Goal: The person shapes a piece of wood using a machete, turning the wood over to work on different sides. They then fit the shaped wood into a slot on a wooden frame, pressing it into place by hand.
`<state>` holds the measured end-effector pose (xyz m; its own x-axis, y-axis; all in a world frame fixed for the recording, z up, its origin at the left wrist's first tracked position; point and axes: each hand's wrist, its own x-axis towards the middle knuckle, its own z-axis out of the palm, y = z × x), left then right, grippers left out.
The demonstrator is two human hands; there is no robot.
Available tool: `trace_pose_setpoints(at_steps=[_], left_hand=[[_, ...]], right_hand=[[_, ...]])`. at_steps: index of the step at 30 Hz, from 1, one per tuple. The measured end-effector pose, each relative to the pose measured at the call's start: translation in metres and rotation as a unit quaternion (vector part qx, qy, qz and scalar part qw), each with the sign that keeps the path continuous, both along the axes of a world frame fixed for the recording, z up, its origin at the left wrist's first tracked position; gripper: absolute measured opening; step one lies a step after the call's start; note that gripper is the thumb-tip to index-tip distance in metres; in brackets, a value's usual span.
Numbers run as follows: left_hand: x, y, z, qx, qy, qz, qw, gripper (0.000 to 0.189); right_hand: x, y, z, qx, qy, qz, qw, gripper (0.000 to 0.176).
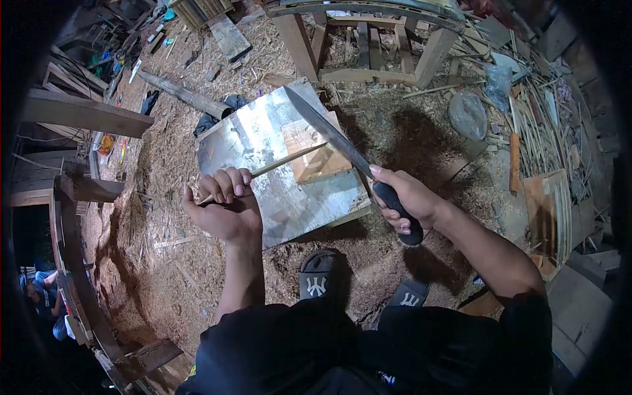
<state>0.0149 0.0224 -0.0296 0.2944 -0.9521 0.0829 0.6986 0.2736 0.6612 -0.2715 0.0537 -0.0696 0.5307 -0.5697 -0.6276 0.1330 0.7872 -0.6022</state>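
My right hand (pixel 409 201) is wrapped round the black handle of a machete (pixel 327 130), its long blade slanting up and to the left. In my left hand (pixel 228 204), closed fingers grip a thin wooden stick (pixel 286 160). The stick's far end reaches over a square wooden block (pixel 316 148), close beside the blade. Beneath the block lies a pale, worn board (pixel 276 204), marked with white and grey patches.
Wood shavings cover the ground (pixel 171 257). A wooden frame (pixel 368 74) stands ahead. Clear plastic bags (pixel 469 115) and piled thin strips (pixel 536 125) lie at right. A curved timber structure (pixel 72 257) is at left, with a person (pixel 46 299) beyond it. My sandals (pixel 317 276) show below.
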Motion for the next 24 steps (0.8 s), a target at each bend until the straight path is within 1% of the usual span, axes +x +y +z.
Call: trace_pose_setpoints(at_steps=[4, 6, 7, 9, 10, 11, 12, 13, 14, 15, 17, 18, 19, 21, 22, 23, 24], left_hand=[[0.002, -0.001, 0.001, 0.010, 0.006, 0.000, 1.000, 0.050], [0.006, 0.001, -0.005, -0.085, -0.035, -0.086, 0.992, 0.052], [0.006, 0.002, -0.008, -0.085, -0.035, -0.086, 0.992, 0.052], [-0.001, 0.005, -0.011, -0.234, -0.158, -0.124, 0.951, 0.053], [-0.003, 0.006, -0.010, -0.258, -0.183, -0.127, 0.940, 0.054], [-0.003, 0.008, -0.008, -0.258, -0.183, -0.128, 0.940, 0.054], [-0.004, 0.010, -0.005, -0.274, -0.220, -0.157, 0.923, 0.054], [-0.004, 0.012, -0.002, -0.289, -0.256, -0.185, 0.904, 0.055], [-0.008, 0.014, 0.000, -0.280, -0.256, -0.181, 0.907, 0.055], [-0.012, 0.016, 0.004, -0.280, -0.256, -0.181, 0.907, 0.055], [-0.017, 0.017, 0.011, -0.303, -0.293, -0.217, 0.881, 0.054], [-0.017, 0.017, 0.013, -0.317, -0.306, -0.247, 0.863, 0.054], [-0.019, 0.016, 0.014, -0.317, -0.305, -0.247, 0.863, 0.054], [-0.028, 0.015, 0.013, -0.394, -0.342, -0.280, 0.806, 0.054], [-0.039, 0.017, 0.009, -0.426, -0.327, -0.231, 0.811, 0.052], [-0.039, 0.015, 0.010, -0.425, -0.327, -0.231, 0.812, 0.052], [-0.039, 0.013, 0.012, -0.446, -0.359, -0.269, 0.775, 0.053]], right_hand=[[0.000, 0.001, -0.004, -0.029, 0.010, -0.028, 0.999, 0.057], [-0.001, 0.001, -0.005, -0.035, 0.010, -0.043, 0.998, 0.057], [-0.001, 0.001, -0.005, -0.049, 0.027, -0.044, 0.998, 0.057], [-0.001, 0.002, -0.004, -0.063, 0.045, -0.044, 0.996, 0.057], [-0.001, 0.002, -0.001, -0.083, 0.088, -0.024, 0.992, 0.058], [-0.001, 0.003, 0.000, -0.103, 0.131, -0.003, 0.986, 0.060], [0.000, 0.004, -0.003, -0.103, 0.131, -0.004, 0.986, 0.060], [0.001, 0.005, -0.010, -0.172, 0.143, 0.016, 0.975, 0.061], [0.002, 0.006, -0.013, -0.240, 0.155, 0.036, 0.958, 0.063], [0.003, 0.007, -0.014, -0.239, 0.155, 0.036, 0.958, 0.063], [0.008, 0.009, -0.015, -0.323, 0.196, 0.043, 0.925, 0.062], [0.009, 0.007, -0.022, -0.368, 0.227, 0.042, 0.901, 0.059], [0.009, 0.007, -0.023, -0.368, 0.228, 0.042, 0.900, 0.059], [0.012, 0.007, -0.015, -0.414, 0.239, 0.010, 0.878, 0.059], [0.012, 0.007, -0.008, -0.413, 0.239, 0.011, 0.879, 0.059], [0.011, 0.006, 0.002, -0.432, 0.237, 0.005, 0.870, 0.060], [0.011, 0.006, 0.006, -0.450, 0.233, 0.000, 0.862, 0.060]])
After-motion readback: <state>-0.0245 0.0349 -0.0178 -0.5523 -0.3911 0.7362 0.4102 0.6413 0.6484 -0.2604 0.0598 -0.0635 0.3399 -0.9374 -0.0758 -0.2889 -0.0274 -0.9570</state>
